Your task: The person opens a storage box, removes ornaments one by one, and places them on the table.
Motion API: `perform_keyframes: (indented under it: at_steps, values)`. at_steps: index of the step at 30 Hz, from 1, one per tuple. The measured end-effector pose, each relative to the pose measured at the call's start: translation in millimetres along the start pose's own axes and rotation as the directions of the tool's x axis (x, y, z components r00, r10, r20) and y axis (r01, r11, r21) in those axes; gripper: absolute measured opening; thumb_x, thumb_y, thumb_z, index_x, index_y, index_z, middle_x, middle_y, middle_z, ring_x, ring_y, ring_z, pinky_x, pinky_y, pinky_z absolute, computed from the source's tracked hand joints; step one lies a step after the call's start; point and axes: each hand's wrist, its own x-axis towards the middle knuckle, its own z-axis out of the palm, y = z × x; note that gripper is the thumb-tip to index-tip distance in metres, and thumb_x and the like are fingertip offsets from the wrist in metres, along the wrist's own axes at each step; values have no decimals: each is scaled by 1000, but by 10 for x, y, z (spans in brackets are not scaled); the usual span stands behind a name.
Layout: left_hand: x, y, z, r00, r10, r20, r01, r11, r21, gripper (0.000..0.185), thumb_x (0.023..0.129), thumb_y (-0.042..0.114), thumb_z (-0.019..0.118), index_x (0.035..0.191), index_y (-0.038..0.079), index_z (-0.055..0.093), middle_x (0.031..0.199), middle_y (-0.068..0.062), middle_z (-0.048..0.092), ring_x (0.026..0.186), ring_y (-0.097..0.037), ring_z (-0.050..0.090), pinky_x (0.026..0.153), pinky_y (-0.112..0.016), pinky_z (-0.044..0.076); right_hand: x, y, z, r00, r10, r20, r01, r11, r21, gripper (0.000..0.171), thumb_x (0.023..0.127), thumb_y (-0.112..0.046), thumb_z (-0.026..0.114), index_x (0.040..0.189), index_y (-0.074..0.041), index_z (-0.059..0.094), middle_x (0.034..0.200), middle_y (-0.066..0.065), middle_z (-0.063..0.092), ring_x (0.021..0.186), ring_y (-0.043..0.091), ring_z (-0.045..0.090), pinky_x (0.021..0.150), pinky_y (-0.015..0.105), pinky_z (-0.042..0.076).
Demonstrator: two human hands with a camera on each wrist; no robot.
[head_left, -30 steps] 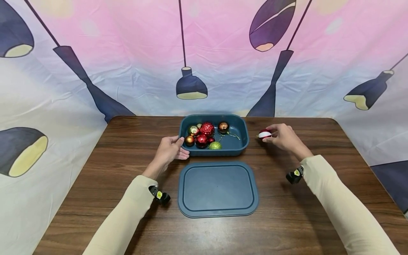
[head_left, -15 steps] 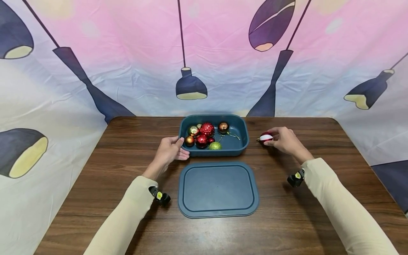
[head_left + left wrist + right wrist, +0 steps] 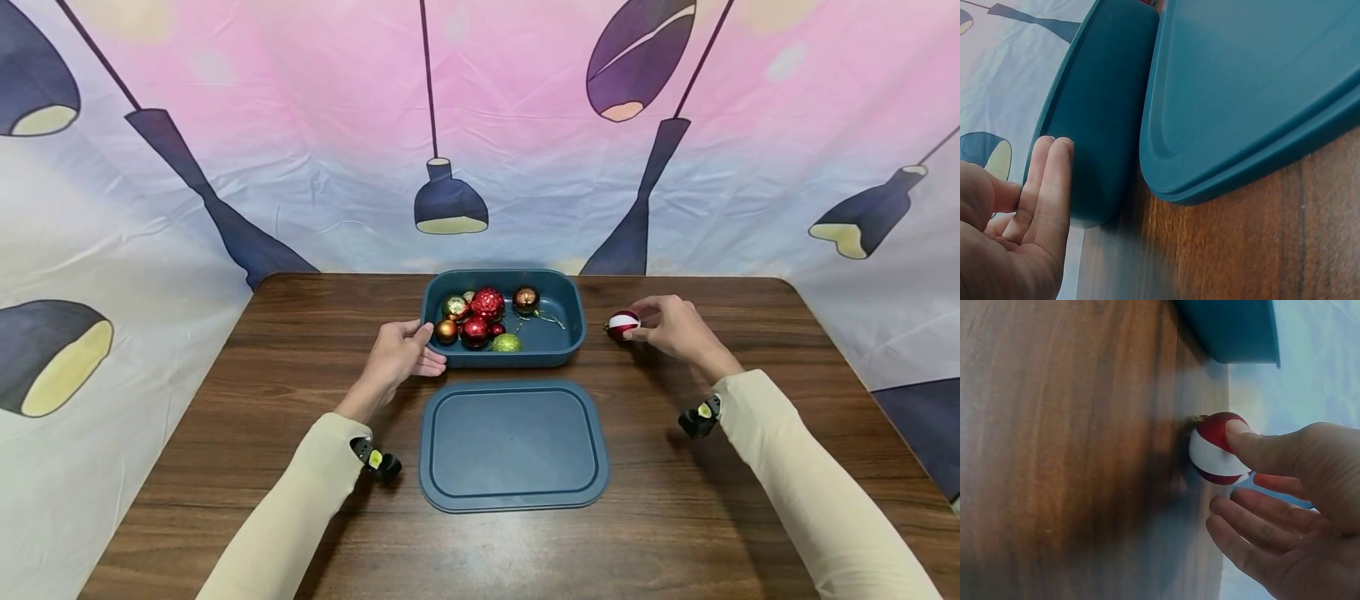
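Observation:
My right hand (image 3: pixel 671 327) pinches a red-and-white striped Christmas ball (image 3: pixel 622 325) between thumb and index finger, right of the storage box. In the right wrist view the ball (image 3: pixel 1216 450) has the thumb on its near side and the other fingers spread apart from it; whether it touches the table I cannot tell. My left hand (image 3: pixel 397 350) rests against the front left corner of the dark teal box (image 3: pixel 517 359). Its straight fingers (image 3: pixel 1054 181) lie along the outer wall in the left wrist view. Inside the box are several balls, among them a glittery red ball (image 3: pixel 488 304).
A flat teal lid (image 3: pixel 513 446) lies on the wooden table (image 3: pixel 300 358) in front of the box. Behind the table's far edge hangs a cloth (image 3: pixel 337 167) printed with lamps. A green glitter ball (image 3: pixel 506 342) sits at the box's front wall.
The striped ball has turned a little in my right hand and shifted slightly. The right hand has stayed nearly in place. My left hand and the box have not moved.

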Motion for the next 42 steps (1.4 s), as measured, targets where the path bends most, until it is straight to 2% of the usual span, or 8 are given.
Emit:
perform_keyframes:
  at_steps: [5,11,19,30,33,42]
  values:
    - [0,-8,-4,1000,7,4,-7,1000,-4,57,110,24,46,159,1,27,84,-19,74,72,-26,75,73,-38,64,23,-49,-92,1000,2,-6,-2,1000,-29,53,93,-14,75,137,10,56,131,32,60,115,46,63,93,58,55]
    - [10,-16,-9,1000,8,7,-8,1000,-17,58,110,24,47,159,0,27,84,-18,74,71,-25,75,70,-34,65,83,-162,-202,999,-34,-38,32,998,-54,54,92,-17,76,135,9,58,130,33,60,115,46,62,94,59,53]
    - [3,-6,1,1000,2,2,-2,1000,-10,57,110,24,47,159,2,28,82,-18,74,71,-27,75,71,-37,65,172,-466,-259,998,-62,-5,62,998,6,58,93,-21,77,139,7,56,136,30,58,119,43,61,95,58,55]
    - [-20,7,2,1000,10,2,-10,1000,-7,57,110,24,47,159,1,27,84,-18,74,70,-26,75,71,-36,65,261,-788,-120,976,-215,41,214,976,46,48,93,-16,76,134,5,61,128,25,65,111,36,67,91,53,59]
    - [-22,5,1,1000,15,6,-15,1000,-4,57,110,24,47,159,1,28,84,-19,74,70,-26,75,71,-36,65,286,-863,-69,970,-237,56,234,971,57,47,93,-17,76,133,3,63,125,24,67,109,34,69,91,52,59]
    - [-19,1,2,1000,22,4,-22,1000,-5,55,110,24,46,158,0,31,83,-18,74,70,-25,75,70,-35,65,337,-1045,138,950,-283,134,274,958,78,45,93,-15,77,132,3,64,128,23,65,106,33,70,84,47,62]
